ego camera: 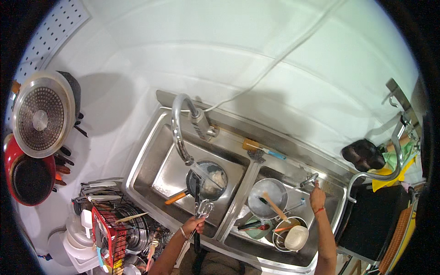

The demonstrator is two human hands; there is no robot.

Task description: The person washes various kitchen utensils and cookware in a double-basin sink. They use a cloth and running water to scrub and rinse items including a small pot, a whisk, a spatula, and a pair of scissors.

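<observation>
My left hand point(193, 227) is at the front rim of the left sink basin, closed around a metal beater whisk point(206, 208) and, it seems, a dark-handled utensil point(197, 196). Beyond it, water runs from the tall curved faucet point(177, 127) into a dark pan point(207, 180) holding cloudy water. My right hand point(317, 198) touches the small faucet point(309, 180) at the back of the right basin, one finger extended onto it. That faucet's stream reaches a round metal pot point(267, 198) of cloudy water, with a wooden-handled utensil point(275, 207) across it.
Bowls point(296, 238) and utensils lie in the right basin. A sponge point(250, 144) and blue-handled brush point(275, 154) rest on the back ledge. A loaded wire dish rack point(120, 237) stands at the left, below hanging pans point(43, 115). A black tray-like surface point(373, 220) lies at the right.
</observation>
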